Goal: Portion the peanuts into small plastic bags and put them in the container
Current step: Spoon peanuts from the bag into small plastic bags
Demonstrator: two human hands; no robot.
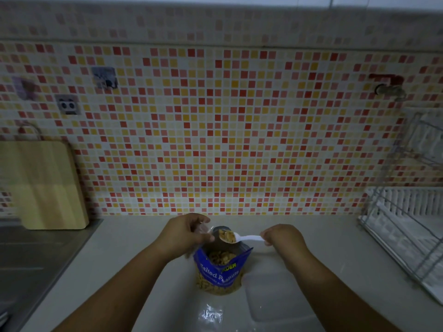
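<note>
Peanuts (227,236): one heaped load on white plastic spoon (249,238), held above open blue pouch (220,271) at centre of counter (143,271); bulk supply inside pouch.

Near: loose clear plastic bags (211,315) flat on counter; translucent container (275,300) just right of them.

Middle: pouch upright, mouth open, label reading salted peanuts. Left hand (184,233) above pouch's left edge, thumb and fingers pinching small clear bag (205,229); bag mouth hard to make out. Right hand (280,236) further right, fingertips pinching end of spoon handle, bowl pointed left towards bag.

Risk, as judged: spill over spoon rim from heaped load plus any tilt; miss at bag mouth if film limp or half closed. Strays likely back into pouch, some onto counter. Pouch tall and light, liable to topple under a wrist nudge.

Appearance: pale tan, small, dry, loose, free-rolling; light dim, detail soft.

Far: sink (36,259) and wooden cutting board (45,185) at left, wire dish rack (407,236) at right, mosaic tile wall (215,128) behind.
</note>
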